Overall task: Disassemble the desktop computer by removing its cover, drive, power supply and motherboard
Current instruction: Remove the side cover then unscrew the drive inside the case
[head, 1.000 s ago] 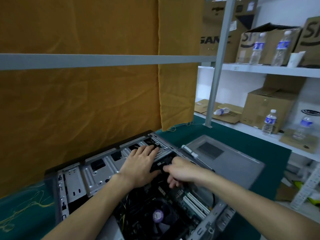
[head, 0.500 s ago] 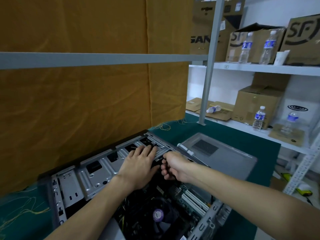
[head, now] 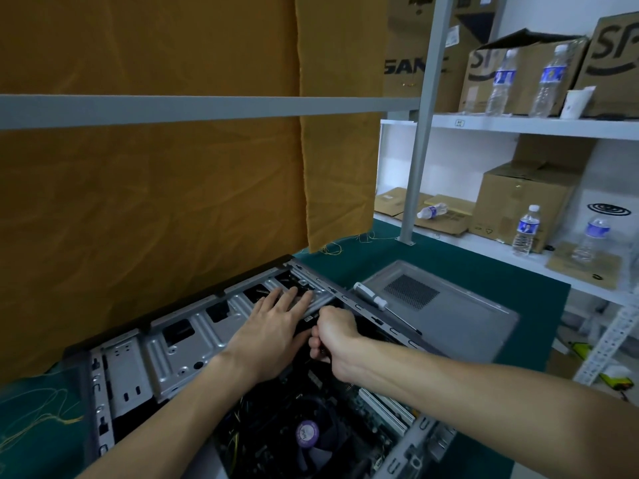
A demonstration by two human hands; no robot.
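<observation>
Orange cloth (head: 148,202) hangs behind everything, and a green mat covers the desk (head: 432,267) where I've got the desktop computer (head: 166,354) lying open on its side along the back edge, right up against that cloth. Its cover (head: 460,312) is already off and sits flat on the mat just beside the case, toward the right edge of the desk, with a screwdriver (head: 371,299) lying between it and the case rim. My left hand (head: 273,330) is flat and spread, fingers resting on the silver drive cage (head: 214,326) at the far side of the case, so that grip is released, just pressing down. My right hand (head: 333,335) is curled into a clenched grip right next to it, pinching something small and dark near the cage; honestly can't tell what exactly, it's too hidden by my fingers. Down near the front edge you can see the CPU fan (head: 307,433) with its purple sticker, still sitting in the case on the motherboard (head: 377,406). Off to the right are white shelves (head: 518,124) stacked with cardboard boxes (head: 525,198) and a few water bottles (head: 525,229).
</observation>
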